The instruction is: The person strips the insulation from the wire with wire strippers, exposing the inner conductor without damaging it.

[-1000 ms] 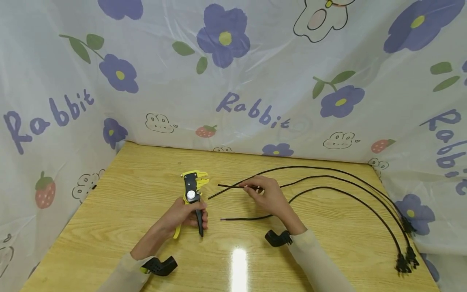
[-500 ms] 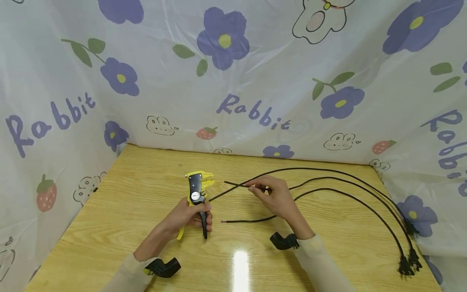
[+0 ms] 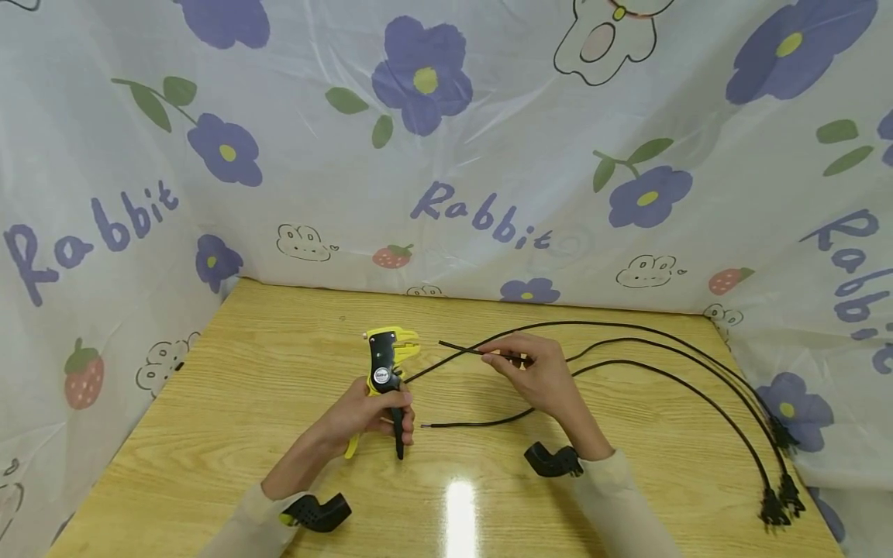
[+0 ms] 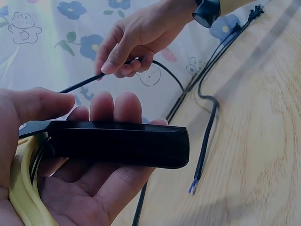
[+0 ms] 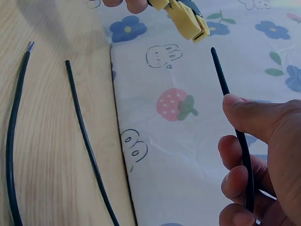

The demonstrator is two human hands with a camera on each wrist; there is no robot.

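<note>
My left hand (image 3: 373,409) grips a yellow and black wire stripper (image 3: 384,360) by its handles, jaws turned to the right. In the left wrist view the fingers curl round its black handle (image 4: 117,145). My right hand (image 3: 537,372) pinches a black power cord (image 3: 456,349) near its end. That cord end points left at the stripper's yellow jaws, with a small gap between them. Seen from the right wrist, the held cord (image 5: 217,66) runs under the thumb and across the fingers, its tip still sheathed.
Two more black cords lie on the wooden table (image 3: 230,403). The nearer cord (image 3: 474,424) ends in bared wires (image 4: 193,186); the farther cord (image 5: 84,132) has a plain cut end. Plugs (image 3: 774,508) lie at the right edge. A patterned sheet (image 3: 488,139) hangs behind.
My left hand has shifted right with the wire stripper. The right hand has also moved right, carrying the cord, whose tip now slants up more. The other cords lie as before.
</note>
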